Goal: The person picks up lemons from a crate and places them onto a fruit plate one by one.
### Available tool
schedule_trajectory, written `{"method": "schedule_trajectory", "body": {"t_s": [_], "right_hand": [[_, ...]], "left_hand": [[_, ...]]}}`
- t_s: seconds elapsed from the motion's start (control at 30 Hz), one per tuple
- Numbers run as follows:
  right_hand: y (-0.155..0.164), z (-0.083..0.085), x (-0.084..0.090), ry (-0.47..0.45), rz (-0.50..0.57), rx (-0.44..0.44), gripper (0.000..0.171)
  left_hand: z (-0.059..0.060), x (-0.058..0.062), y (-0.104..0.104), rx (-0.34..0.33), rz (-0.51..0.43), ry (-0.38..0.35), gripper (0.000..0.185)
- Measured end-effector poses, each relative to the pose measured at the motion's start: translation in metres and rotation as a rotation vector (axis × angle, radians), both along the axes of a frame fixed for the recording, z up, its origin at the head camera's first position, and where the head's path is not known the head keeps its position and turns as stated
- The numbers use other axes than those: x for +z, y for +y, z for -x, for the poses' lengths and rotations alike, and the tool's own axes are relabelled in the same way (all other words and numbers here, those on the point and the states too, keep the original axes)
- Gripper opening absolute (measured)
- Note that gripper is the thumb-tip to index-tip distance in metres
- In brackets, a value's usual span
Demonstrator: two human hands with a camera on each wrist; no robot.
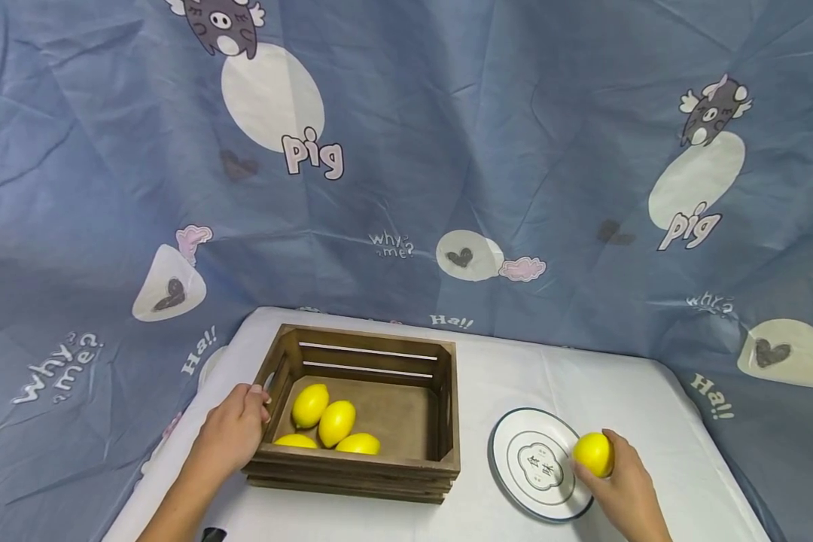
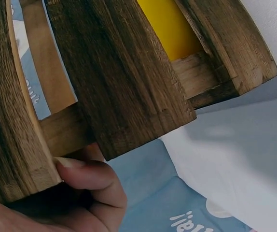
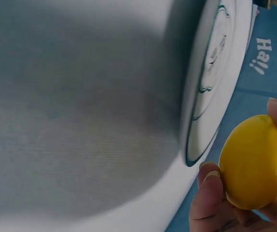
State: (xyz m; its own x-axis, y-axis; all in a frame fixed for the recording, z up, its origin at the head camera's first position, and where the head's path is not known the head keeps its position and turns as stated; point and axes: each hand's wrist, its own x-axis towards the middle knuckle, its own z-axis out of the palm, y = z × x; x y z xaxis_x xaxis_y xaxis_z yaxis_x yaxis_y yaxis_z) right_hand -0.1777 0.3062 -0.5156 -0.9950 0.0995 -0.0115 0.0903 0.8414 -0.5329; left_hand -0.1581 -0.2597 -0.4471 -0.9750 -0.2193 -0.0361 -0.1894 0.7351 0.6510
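Note:
My left hand (image 1: 229,427) grips the left side of a brown slatted wooden crate (image 1: 355,476). In the left wrist view its thumb lies against the end of a slat (image 2: 20,159), the fingers partly hidden behind the wood. Several yellow lemons (image 1: 310,406) lie in the crate's left part and along its front. Pinched between the thumb and fingers of my right hand (image 1: 628,485) is another lemon (image 3: 256,162), held above the right rim of a white plate (image 1: 511,444). This plate has dark rings and a printed emblem, and nothing lies on it.
A white cloth (image 1: 477,376) covers the table beneath the crate and plate. Behind and at the sides hangs a blue patterned fabric (image 1: 406,188). A small black object (image 1: 214,534) shows at the bottom edge, near the left forearm.

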Motion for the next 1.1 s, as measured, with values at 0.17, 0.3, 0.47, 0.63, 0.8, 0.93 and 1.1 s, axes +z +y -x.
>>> {"method": "schedule_trajectory", "body": {"t_s": [0.17,0.3,0.47,0.63,0.8,0.93,1.1], "right_hand": [[0.002,0.001,-0.005,-0.041,0.003,-0.007,0.091],[0.003,0.001,-0.008,-0.026,-0.01,-0.005,0.09],[0.003,0.001,-0.01,-0.021,-0.016,0.005,0.089],[0.003,0.001,-0.012,-0.04,-0.041,0.006,0.088],[0.004,-0.001,-0.014,-0.052,-0.06,0.009,0.087],[0.003,0.0,-0.014,-0.056,-0.063,0.011,0.089],[0.002,0.001,-0.017,-0.078,-0.086,0.014,0.091]], "left_hand": [[0.0,-0.002,-0.001,0.001,-0.004,0.004,0.048],[0.001,-0.003,-0.001,-0.002,-0.003,0.013,0.047],[0.001,-0.002,-0.001,-0.003,-0.008,0.02,0.046],[0.0,-0.001,0.0,-0.006,-0.009,0.021,0.046],[0.0,-0.002,0.0,-0.005,-0.011,0.025,0.046],[0.0,-0.001,0.0,0.0,-0.013,0.025,0.046],[0.0,-0.002,0.0,0.001,-0.016,0.026,0.046]]}}
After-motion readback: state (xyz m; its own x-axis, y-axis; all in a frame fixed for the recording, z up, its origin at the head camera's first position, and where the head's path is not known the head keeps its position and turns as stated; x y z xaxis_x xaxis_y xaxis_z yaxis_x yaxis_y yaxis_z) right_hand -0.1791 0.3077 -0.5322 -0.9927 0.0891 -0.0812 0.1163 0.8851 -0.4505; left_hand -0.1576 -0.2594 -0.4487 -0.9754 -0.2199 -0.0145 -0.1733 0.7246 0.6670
